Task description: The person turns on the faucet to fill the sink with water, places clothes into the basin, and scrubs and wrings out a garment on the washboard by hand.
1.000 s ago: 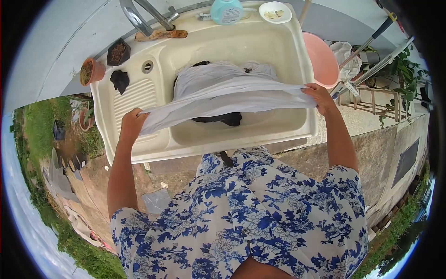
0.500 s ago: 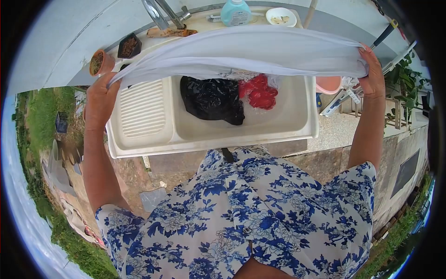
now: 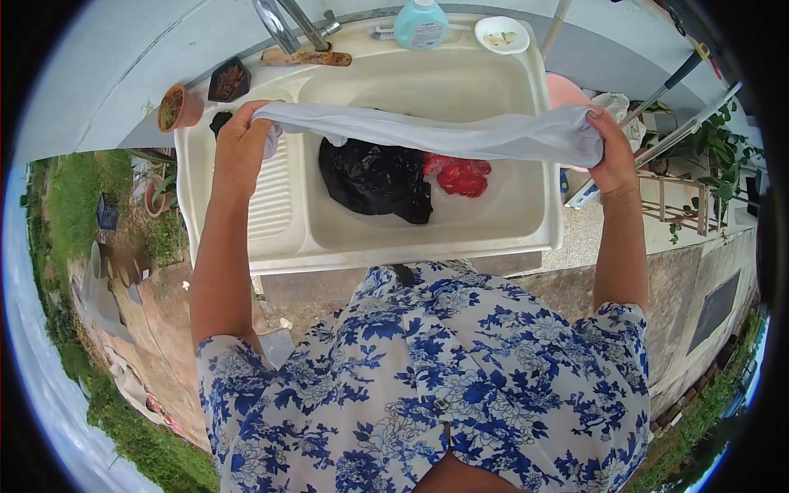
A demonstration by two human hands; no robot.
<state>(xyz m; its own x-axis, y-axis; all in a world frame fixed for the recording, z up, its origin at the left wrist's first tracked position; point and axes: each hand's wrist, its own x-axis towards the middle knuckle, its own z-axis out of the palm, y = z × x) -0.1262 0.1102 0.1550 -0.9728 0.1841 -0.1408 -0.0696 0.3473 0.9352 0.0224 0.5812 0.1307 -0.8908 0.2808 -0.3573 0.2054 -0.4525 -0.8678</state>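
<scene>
A white cloth (image 3: 436, 133) is stretched in a narrow band across the cream sink (image 3: 427, 238). My left hand (image 3: 241, 148) is closed on its left end, above the ribbed drainboard. At the other end, my right hand (image 3: 612, 154) grips the cloth beyond the basin's right edge. Below the band, a wet black cloth (image 3: 374, 179) lies in the basin. Touching it on the right is a red cloth (image 3: 462, 176), partly hidden by the white one.
Along the sink's back stand a faucet (image 3: 308, 29), a blue bottle (image 3: 421, 26) and a white dish (image 3: 501, 37). Two plant pots, one terracotta (image 3: 181, 111) and one black (image 3: 229, 80), are at the back left. A pink basin (image 3: 565, 90) is right of the sink.
The white cloth rose out of the sink, exposing the black and red cloths, then came lower and narrowed into a band. My hands spread apart and up, then moved closer together.
</scene>
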